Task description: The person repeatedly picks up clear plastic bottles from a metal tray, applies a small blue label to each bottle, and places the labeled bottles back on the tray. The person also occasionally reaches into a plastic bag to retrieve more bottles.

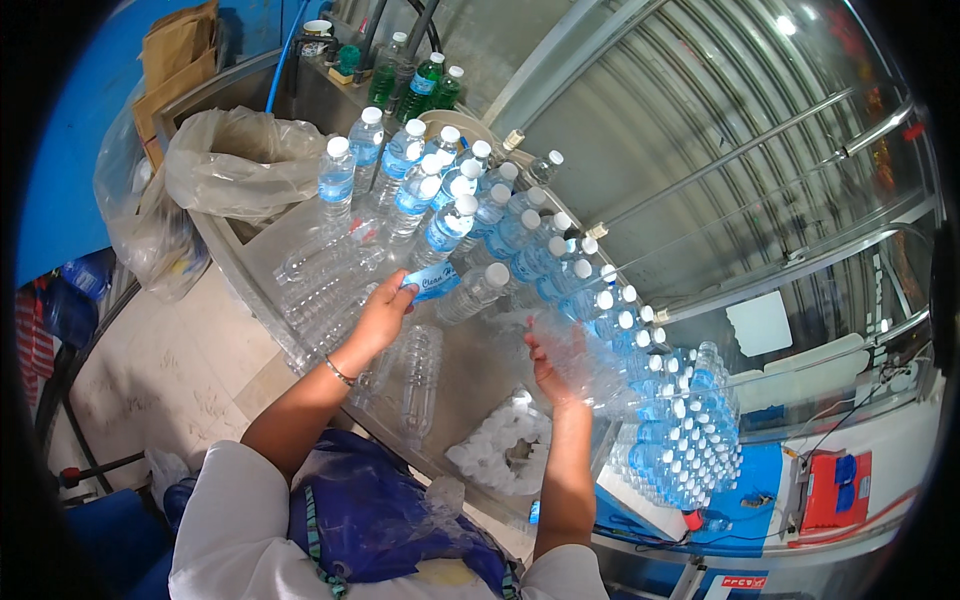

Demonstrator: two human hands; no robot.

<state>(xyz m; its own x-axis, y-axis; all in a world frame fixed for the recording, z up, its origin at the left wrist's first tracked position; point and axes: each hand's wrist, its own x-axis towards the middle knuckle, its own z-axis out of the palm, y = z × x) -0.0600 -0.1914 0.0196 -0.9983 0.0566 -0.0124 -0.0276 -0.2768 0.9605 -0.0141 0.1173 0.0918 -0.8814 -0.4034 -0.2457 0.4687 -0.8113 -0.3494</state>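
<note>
My left hand (383,312) pinches a blue printed label (431,282) between thumb and fingers, just in front of the standing bottles. Over to the right, my right hand (556,375) is closed round a clear plastic bottle (583,352), which looks blurred. An unlabelled bottle with a white cap (476,292) stands between the two hands. Behind it are rows of filled bottles with blue labels and white caps (448,225). Several clear bottles without labels (420,375) lie on the metal work surface, beside and beyond my left forearm.
A heap of white caps (505,445) lies near my right forearm. An open clear plastic bag (245,165) sits at the far left, and green bottles (422,88) stand at the back. Packed labelled bottles (685,440) fill the right. Metal rails (740,160) run along the back right.
</note>
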